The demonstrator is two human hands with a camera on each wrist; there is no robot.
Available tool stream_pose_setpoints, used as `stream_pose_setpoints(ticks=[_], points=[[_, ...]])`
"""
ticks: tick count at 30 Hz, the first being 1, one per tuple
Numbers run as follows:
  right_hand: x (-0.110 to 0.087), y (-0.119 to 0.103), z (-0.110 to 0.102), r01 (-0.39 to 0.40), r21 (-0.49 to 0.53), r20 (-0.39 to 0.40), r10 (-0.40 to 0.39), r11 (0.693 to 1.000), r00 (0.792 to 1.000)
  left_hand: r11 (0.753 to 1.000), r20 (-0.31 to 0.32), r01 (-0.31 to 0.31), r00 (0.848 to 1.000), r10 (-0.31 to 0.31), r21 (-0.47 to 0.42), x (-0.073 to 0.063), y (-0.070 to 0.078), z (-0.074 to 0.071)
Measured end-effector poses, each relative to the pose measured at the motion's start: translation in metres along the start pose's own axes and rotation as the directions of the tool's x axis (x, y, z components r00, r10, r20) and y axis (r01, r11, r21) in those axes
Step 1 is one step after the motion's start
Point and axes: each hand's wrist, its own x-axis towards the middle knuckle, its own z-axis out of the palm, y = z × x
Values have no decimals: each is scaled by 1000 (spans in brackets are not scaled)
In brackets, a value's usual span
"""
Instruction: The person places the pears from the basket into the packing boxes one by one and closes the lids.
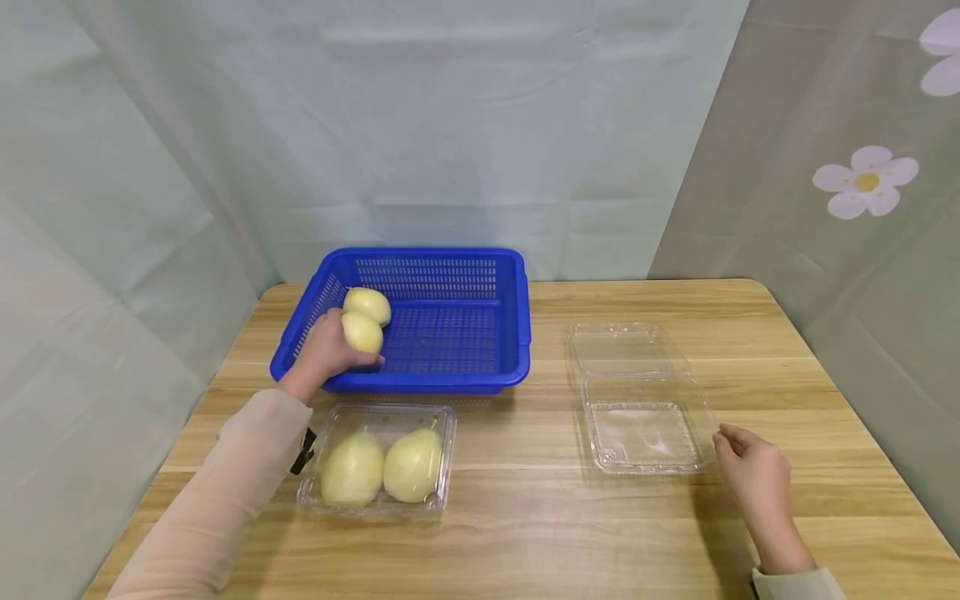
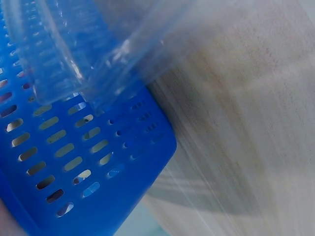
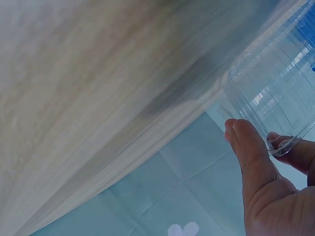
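Note:
My left hand (image 1: 327,348) reaches over the near left rim of a blue plastic basket (image 1: 431,382) and grips a pale yellow pear (image 1: 362,333). Just behind that one, a second pear (image 1: 367,305) lies in the basket. At the right, an open clear plastic clamshell box (image 1: 645,433) rests on the table with its lid folded back. My right hand (image 1: 753,475) pinches this box's near right rim between thumb and fingers; in the right wrist view the thumb and fingers (image 3: 251,147) meet at the box's corner.
A closed clear clamshell box (image 1: 390,412) holding two pears stands in front of the basket, beneath my left forearm. The wooden table (image 1: 525,517) runs back to a pale cloth backdrop (image 1: 465,125). The basket's slotted side fills much of the left wrist view.

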Motion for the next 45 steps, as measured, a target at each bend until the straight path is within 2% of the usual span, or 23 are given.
stream_pose_setpoints(ticks=[3, 4, 12, 17, 23, 33, 41, 45], points=[[0, 0, 0, 2, 4, 0, -2, 1000, 1000, 1000, -22, -9, 1000, 8, -14, -1, 0, 0], [0, 0, 0, -1, -1, 0, 1, 1000, 1000, 1000, -15, 0, 1000, -1, -20, -4, 7, -3], [1, 1, 1, 5, 5, -1, -5, 1000, 1000, 1000, -61, 4, 998, -5, -21, -6, 13, -2], [1, 1, 1, 9, 0, 2, -9, 1000, 1000, 998, -102, -19, 995, 14, -55, -5, 13, -1], [0, 1, 0, 11, 6, 6, -12, 1000, 1000, 996, -123, -33, 992, 24, -77, -6, 18, -3], [1, -2, 1, 17, 32, -5, -17, 999, 1000, 997, -155, -40, 988, 30, -59, -7, 27, -16], [2, -2, 1, 19, 38, 1, -19, 999, 1000, 994, -184, 14, 982, -34, -108, -14, 35, -25], [0, -1, 2, 15, 33, 0, -15, 999, 1000, 991, -175, 28, 983, -51, -131, -17, 41, -29]])
